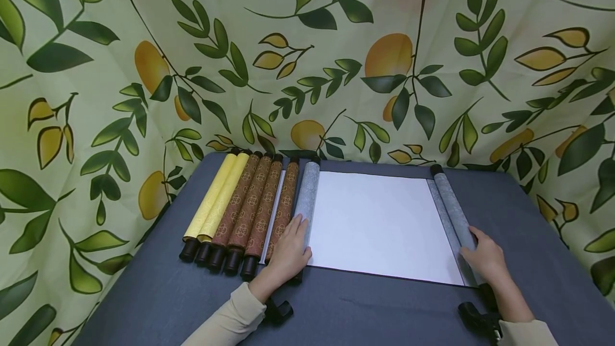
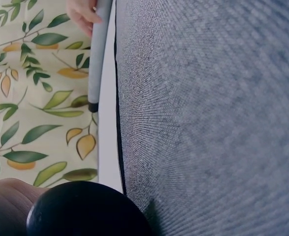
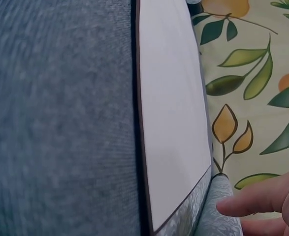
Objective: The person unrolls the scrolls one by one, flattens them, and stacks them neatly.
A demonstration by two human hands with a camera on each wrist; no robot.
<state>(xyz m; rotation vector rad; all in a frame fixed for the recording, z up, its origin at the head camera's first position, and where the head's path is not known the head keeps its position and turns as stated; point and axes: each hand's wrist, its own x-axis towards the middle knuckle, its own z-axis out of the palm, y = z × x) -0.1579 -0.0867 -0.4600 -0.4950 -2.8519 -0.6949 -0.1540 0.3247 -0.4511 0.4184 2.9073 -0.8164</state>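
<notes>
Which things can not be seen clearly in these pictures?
- Left hand: the head view shows only its back, so how its fingers lie on the grey roll is hidden.
- Right hand: the right wrist view cuts it off at the edge.
- Dark round thing: too near and blurred in the left wrist view.

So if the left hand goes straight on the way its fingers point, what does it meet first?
Likely nothing new: the left hand lies on the grey roll, fingers pointing along it towards the leaf-print backdrop.
</notes>
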